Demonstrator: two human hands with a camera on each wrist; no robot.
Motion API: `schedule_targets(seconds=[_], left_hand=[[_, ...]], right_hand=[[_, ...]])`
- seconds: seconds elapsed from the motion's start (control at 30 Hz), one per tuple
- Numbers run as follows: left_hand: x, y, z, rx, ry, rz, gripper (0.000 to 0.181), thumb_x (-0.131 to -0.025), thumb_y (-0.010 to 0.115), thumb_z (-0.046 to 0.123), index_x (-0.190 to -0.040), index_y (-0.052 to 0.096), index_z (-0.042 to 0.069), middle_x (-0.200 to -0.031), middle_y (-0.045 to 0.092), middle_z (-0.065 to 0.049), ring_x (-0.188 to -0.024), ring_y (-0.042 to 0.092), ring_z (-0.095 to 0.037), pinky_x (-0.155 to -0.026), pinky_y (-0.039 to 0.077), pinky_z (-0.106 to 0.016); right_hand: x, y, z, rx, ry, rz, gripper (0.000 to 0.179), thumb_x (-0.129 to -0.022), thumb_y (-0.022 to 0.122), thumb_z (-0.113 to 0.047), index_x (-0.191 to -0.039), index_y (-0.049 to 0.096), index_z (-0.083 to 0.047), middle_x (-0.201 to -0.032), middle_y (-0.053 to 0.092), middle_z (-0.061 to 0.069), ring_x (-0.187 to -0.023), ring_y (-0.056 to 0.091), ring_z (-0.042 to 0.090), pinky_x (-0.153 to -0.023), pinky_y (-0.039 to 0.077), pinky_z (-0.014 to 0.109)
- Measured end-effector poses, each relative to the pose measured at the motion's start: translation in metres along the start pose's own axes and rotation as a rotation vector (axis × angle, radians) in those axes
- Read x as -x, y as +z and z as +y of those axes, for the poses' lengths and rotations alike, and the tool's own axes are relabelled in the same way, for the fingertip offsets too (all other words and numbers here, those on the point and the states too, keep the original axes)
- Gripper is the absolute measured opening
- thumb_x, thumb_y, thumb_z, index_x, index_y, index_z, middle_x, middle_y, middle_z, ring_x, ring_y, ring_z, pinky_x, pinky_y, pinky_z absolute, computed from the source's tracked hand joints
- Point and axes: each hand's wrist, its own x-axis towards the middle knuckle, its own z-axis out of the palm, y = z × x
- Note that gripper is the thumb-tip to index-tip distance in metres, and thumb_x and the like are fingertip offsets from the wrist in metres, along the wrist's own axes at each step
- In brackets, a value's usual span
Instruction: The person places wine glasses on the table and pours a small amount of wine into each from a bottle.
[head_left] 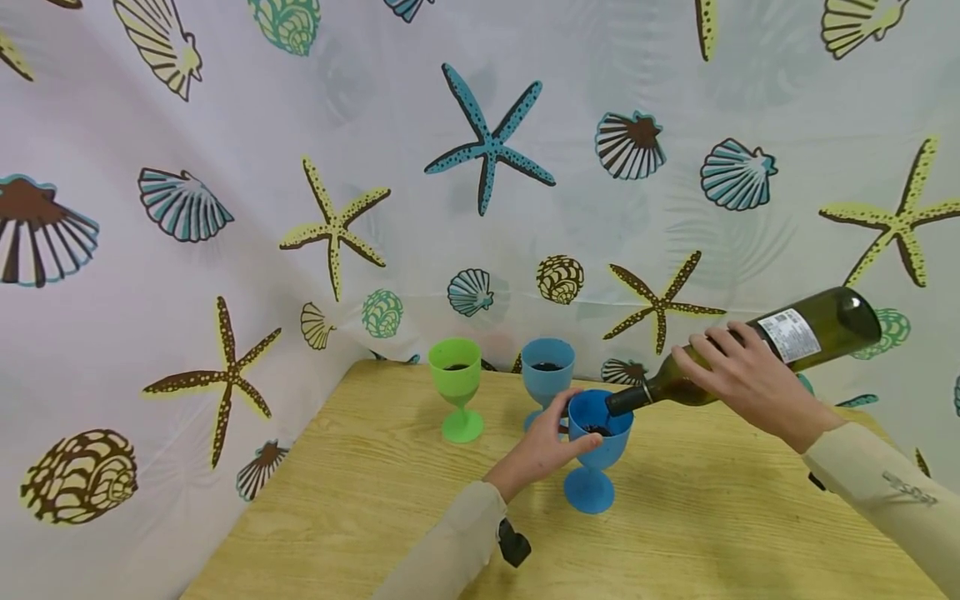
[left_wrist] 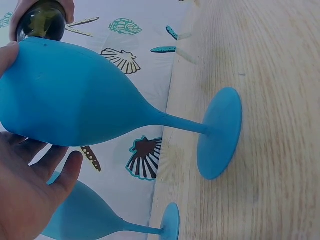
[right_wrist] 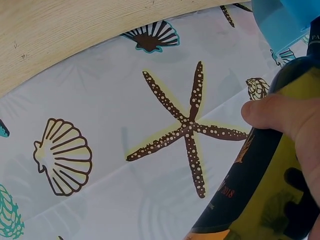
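Note:
In the head view my right hand (head_left: 738,375) grips a green glass wine bottle (head_left: 686,375) round its body. The bottle tilts down to the left, its dark mouth just inside the rim of a blue goblet (head_left: 588,492). Dark liquid shows in that goblet. My left hand (head_left: 542,446) holds the goblet by its bowl, thumb on the near side and fingers behind. In the left wrist view the goblet's foot (left_wrist: 220,134) rests on the table. The right wrist view shows the right thumb (right_wrist: 270,111) lying across the bottle near its dark label (right_wrist: 227,195).
A green goblet (head_left: 455,387) and a second, lighter blue goblet (head_left: 548,379) stand farther back on the wooden table (head_left: 360,483), both with dark liquid inside. Behind the table hangs a white curtain (head_left: 405,242) printed with starfish and shells.

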Motion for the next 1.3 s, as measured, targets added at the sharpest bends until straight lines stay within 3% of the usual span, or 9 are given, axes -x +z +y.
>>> schedule_targets(seconds=[0.03, 0.2, 0.23, 0.27, 0.93, 1.17, 1.2, 1.3], left_hand=[[0.0, 0.0, 0.0, -0.003, 0.003, -0.001, 0.073, -0.091, 0.062, 0.041, -0.149, 0.023, 0.019, -0.143, 0.04, -0.007, -0.125, 0.044, -0.025, -0.099, 0.04, -0.046], [-0.001, 0.0, 0.0, -0.011, 0.015, -0.003, 0.074, -0.09, 0.061, 0.044, -0.149, 0.023, 0.019, -0.143, 0.039, -0.007, -0.125, 0.044, -0.024, -0.099, 0.04, -0.045], [0.0, 0.0, 0.0, -0.01, 0.016, -0.003, 0.074, -0.09, 0.062, 0.045, -0.149, 0.023, 0.019, -0.143, 0.039, -0.007, -0.126, 0.044, -0.024, -0.099, 0.04, -0.045], [0.0, 0.0, 0.0, -0.008, 0.018, -0.002, 0.075, -0.09, 0.062, 0.045, -0.149, 0.024, 0.019, -0.143, 0.04, -0.007, -0.126, 0.044, -0.024, -0.099, 0.04, -0.046], [-0.002, 0.001, -0.002, -0.004, 0.03, 0.003, 0.073, -0.09, 0.062, 0.043, -0.148, 0.025, 0.018, -0.141, 0.042, -0.006, -0.126, 0.043, -0.022, -0.099, 0.04, -0.044], [-0.002, 0.001, -0.001, -0.006, 0.037, 0.005, 0.072, -0.091, 0.062, 0.041, -0.148, 0.025, 0.018, -0.141, 0.042, -0.006, -0.126, 0.043, -0.023, -0.098, 0.041, -0.043], [-0.002, 0.001, -0.002, -0.005, 0.038, 0.004, 0.072, -0.091, 0.062, 0.041, -0.148, 0.025, 0.018, -0.141, 0.042, -0.006, -0.125, 0.044, -0.023, -0.098, 0.041, -0.043], [-0.001, 0.001, -0.002, -0.008, 0.038, 0.004, 0.072, -0.091, 0.062, 0.041, -0.148, 0.025, 0.018, -0.14, 0.042, -0.007, -0.125, 0.044, -0.023, -0.098, 0.042, -0.042]], right_hand=[[0.0, 0.0, 0.0, 0.001, -0.001, -0.001, 0.047, -0.102, 0.008, -0.004, -0.124, 0.05, -0.002, -0.11, 0.051, 0.024, -0.095, 0.049, 0.041, -0.085, 0.04, 0.054], [-0.002, -0.003, 0.001, 0.038, -0.025, 0.015, 0.045, -0.102, 0.01, -0.001, -0.126, 0.048, -0.002, -0.111, 0.05, 0.024, -0.096, 0.049, 0.041, -0.085, 0.04, 0.054], [-0.003, -0.003, 0.001, 0.046, -0.03, 0.019, 0.046, -0.102, 0.009, -0.001, -0.126, 0.047, -0.003, -0.111, 0.05, 0.024, -0.096, 0.049, 0.041, -0.085, 0.04, 0.054], [-0.003, -0.004, 0.002, 0.053, -0.034, 0.024, 0.058, -0.099, -0.004, -0.006, -0.126, 0.047, -0.003, -0.11, 0.05, 0.024, -0.096, 0.049, 0.041, -0.085, 0.04, 0.054], [-0.013, -0.008, 0.004, 0.1, -0.066, 0.044, 0.054, -0.1, -0.002, -0.003, -0.124, 0.047, -0.004, -0.107, 0.05, 0.023, -0.093, 0.049, 0.039, -0.085, 0.04, 0.052], [-0.007, -0.003, -0.001, 0.028, -0.014, 0.019, 0.058, -0.1, -0.004, -0.008, -0.126, 0.048, -0.002, -0.109, 0.051, 0.024, -0.095, 0.049, 0.04, -0.086, 0.04, 0.054], [-0.005, -0.002, -0.002, 0.017, -0.005, 0.012, 0.051, -0.101, 0.003, -0.007, -0.126, 0.048, -0.001, -0.109, 0.051, 0.024, -0.095, 0.049, 0.04, -0.085, 0.04, 0.054], [0.0, 0.002, -0.006, -0.005, 0.024, -0.011, 0.027, -0.099, 0.045, -0.001, -0.126, 0.049, 0.0, -0.107, 0.052, 0.024, -0.092, 0.05, 0.041, -0.082, 0.041, 0.054]])
